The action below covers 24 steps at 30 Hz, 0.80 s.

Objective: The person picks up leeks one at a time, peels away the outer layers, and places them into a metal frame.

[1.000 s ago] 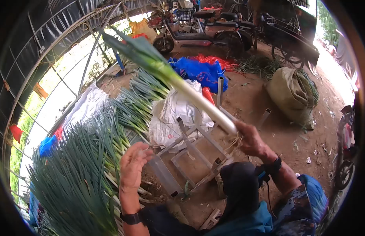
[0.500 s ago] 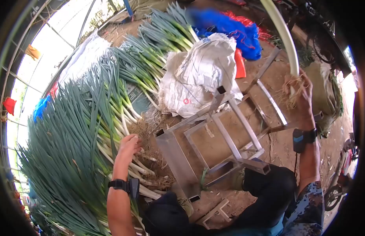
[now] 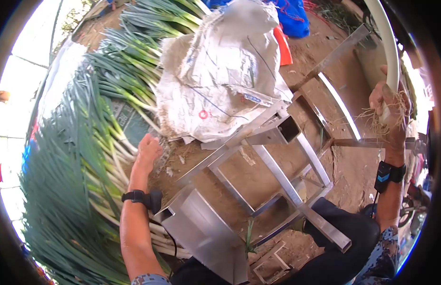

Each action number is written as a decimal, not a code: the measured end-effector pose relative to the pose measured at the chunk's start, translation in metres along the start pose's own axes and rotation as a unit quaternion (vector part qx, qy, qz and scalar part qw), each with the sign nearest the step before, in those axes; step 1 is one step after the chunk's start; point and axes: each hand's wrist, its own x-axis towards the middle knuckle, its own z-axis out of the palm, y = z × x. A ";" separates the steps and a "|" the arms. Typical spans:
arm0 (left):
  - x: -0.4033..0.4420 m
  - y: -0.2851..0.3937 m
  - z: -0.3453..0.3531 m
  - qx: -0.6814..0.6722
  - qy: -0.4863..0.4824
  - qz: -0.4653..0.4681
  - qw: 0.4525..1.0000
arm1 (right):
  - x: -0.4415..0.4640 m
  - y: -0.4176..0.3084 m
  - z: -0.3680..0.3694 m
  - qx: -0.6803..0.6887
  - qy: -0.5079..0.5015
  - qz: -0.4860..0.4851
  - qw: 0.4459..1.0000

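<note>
The fingers of the right hand are clasping a leek at two o'clock; gripped only near its roots, it could be tipping. The left hand is curling at nine o'clock, hold unclear.

Long, leafy scallions are shaded from dark green to white; the crumpled white woven sack is marked red and blue; the fabric sleeve is camouflage-patterned in blue.

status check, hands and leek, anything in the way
Right hand gripping one leek near its roots. Left hand beside the leek pile, grip unclear. Metal frame between the hands.
</note>
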 end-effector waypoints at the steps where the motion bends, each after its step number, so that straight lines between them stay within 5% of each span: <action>1: 0.006 0.006 0.012 -0.010 0.004 -0.005 1.000 | 0.000 -0.005 0.007 -0.020 -0.001 -0.010 1.000; 7: 0.048 -0.011 0.033 0.078 -0.034 0.041 0.996 | 0.015 0.020 0.002 -0.024 -0.088 -0.013 0.996; 8: 0.044 -0.015 0.031 0.191 -0.031 0.057 0.979 | 0.018 0.024 0.002 -0.026 -0.096 -0.011 0.995; 10: 0.013 -0.012 0.026 0.412 -0.022 0.088 0.907 | 0.022 0.029 0.006 -0.017 -0.111 -0.017 0.994; 12: 0.000 -0.069 -0.025 0.534 -0.040 0.236 0.811 | 0.022 0.039 0.005 0.040 -0.123 -0.020 0.991; 13: -0.015 -0.089 -0.054 0.538 -0.032 0.221 0.813 | 0.016 0.053 0.004 0.096 -0.064 0.041 0.993; 16: -0.060 -0.103 -0.103 0.549 0.048 0.125 0.825 | 0.014 0.069 0.022 -0.009 -0.090 0.026 0.996; 18: -0.078 -0.102 -0.111 0.536 0.167 0.113 0.820 | 0.016 0.070 0.037 0.045 -0.115 0.038 0.992; 21: -0.087 -0.089 -0.110 0.424 0.239 0.060 0.871 | 0.033 0.069 0.056 -0.034 -0.100 0.028 0.994; 24: -0.100 -0.111 -0.124 0.343 0.185 0.092 0.916 | 0.062 0.078 0.062 -0.078 -0.113 0.004 0.990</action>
